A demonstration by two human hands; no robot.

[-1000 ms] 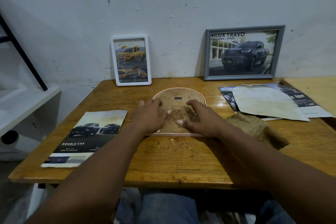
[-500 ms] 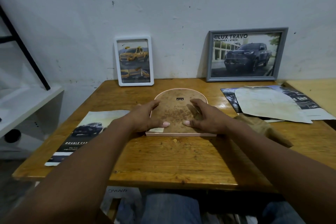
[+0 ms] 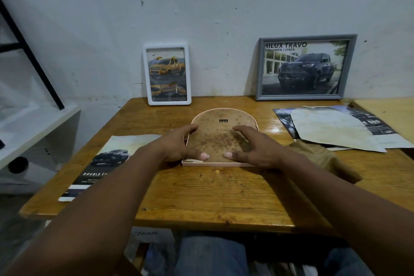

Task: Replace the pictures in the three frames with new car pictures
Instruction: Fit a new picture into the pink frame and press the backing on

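An arch-shaped pink frame [image 3: 220, 132] lies face down in the middle of the wooden table [image 3: 212, 195], its stained brown backing board up. My left hand [image 3: 179, 145] rests on its left edge and my right hand [image 3: 251, 148] on its right half, fingers spread, both thumbs pressing near the bottom edge. A white frame [image 3: 167, 74] with a yellow truck picture leans on the wall at the back. A grey frame [image 3: 305, 67] with a dark truck picture leans at the back right. A car brochure page [image 3: 105, 159] lies under my left forearm.
Loose car prints and a stained sheet of paper [image 3: 331, 127] are piled at the right. A brown cloth [image 3: 322, 159] lies beside my right wrist. A white shelf [image 3: 33, 125] stands to the left of the table, and a second table [image 3: 389, 112] adjoins at the right.
Both hands have slid down the frame's back and spread apart, thumbs now near its bottom edge. The frame has stayed flat on the table.
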